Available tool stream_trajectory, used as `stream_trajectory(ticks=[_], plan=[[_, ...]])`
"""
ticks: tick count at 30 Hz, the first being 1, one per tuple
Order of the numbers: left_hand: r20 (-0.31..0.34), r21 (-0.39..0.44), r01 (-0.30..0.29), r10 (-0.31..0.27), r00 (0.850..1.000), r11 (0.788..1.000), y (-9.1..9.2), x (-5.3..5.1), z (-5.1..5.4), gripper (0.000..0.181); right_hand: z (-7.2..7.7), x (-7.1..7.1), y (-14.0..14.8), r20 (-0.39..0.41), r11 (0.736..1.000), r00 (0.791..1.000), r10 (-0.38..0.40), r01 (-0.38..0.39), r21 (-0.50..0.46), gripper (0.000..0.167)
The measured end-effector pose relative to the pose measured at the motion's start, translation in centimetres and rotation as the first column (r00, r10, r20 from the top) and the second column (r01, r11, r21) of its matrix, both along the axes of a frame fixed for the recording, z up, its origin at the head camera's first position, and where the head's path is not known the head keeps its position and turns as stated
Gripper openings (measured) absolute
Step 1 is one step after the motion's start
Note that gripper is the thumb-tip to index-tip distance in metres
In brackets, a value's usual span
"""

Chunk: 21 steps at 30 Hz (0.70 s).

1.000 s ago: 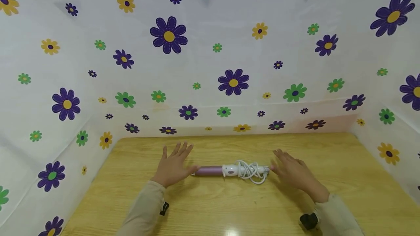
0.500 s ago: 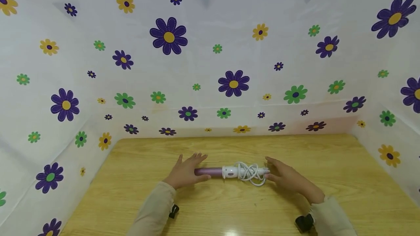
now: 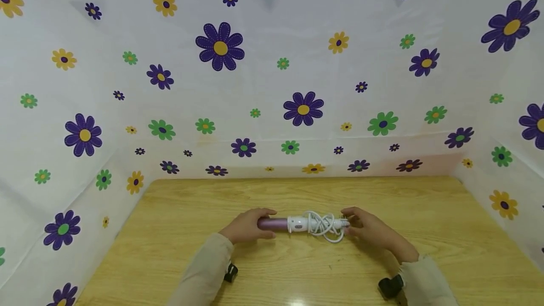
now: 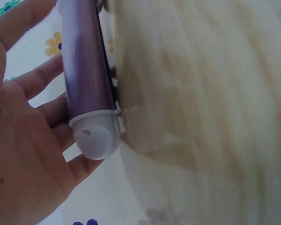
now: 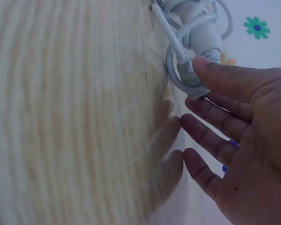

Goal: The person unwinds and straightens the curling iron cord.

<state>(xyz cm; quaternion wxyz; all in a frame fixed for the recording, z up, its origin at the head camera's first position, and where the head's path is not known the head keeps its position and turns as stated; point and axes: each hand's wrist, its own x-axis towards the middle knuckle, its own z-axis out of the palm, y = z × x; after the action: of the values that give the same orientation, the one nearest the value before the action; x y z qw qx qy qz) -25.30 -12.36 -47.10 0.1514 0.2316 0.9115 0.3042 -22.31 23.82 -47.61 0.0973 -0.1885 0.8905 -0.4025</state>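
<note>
A curling iron (image 3: 297, 224) lies crosswise on the wooden table, its purple barrel to the left and its white handle to the right. White cord (image 3: 325, 225) is wound loosely around that handle. My left hand (image 3: 248, 225) grips the barrel's end, thumb on the near side and fingers on the far side. The left wrist view shows the white end cap (image 4: 96, 139) in front of the palm, with fingers partly hidden behind the barrel. My right hand (image 3: 374, 230) holds the handle's cord end between thumb and index finger; the other fingers extend beside it, near the tabletop.
The wooden table (image 3: 293, 268) has a white sheet (image 3: 255, 84) with printed flowers standing along its back and sides. Dark straps (image 3: 391, 287) sit at both sleeved wrists.
My left hand has moved right, from beside the barrel's tip to around it. My right hand has come inward and its fingers have closed at the cord end. The curling iron has barely moved.
</note>
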Motion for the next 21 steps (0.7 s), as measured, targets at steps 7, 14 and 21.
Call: stream_trajectory(ticks=[7, 14, 21], plan=[[0.036, 0.020, -0.013, 0.012, 0.999, 1.000, 0.3, -0.1, -0.6, 0.047, -1.0, -0.3, 0.4, 0.024, 0.999, 0.999, -0.037, 0.037, -0.014, 0.038], [0.026, 0.042, -0.001, 0.000, 1.000, 0.999, 0.4, -0.4, -0.6, 0.042, -1.2, -0.7, 0.5, 0.021, 0.995, 0.996, -0.084, 0.085, -0.048, 0.037], [0.029, 0.040, -0.024, 0.023, 0.999, 0.999, 0.4, -0.1, 0.1, 0.039, -0.9, -0.6, 0.2, 0.052, 0.989, 0.989, -0.135, 0.138, -0.056, 0.037]])
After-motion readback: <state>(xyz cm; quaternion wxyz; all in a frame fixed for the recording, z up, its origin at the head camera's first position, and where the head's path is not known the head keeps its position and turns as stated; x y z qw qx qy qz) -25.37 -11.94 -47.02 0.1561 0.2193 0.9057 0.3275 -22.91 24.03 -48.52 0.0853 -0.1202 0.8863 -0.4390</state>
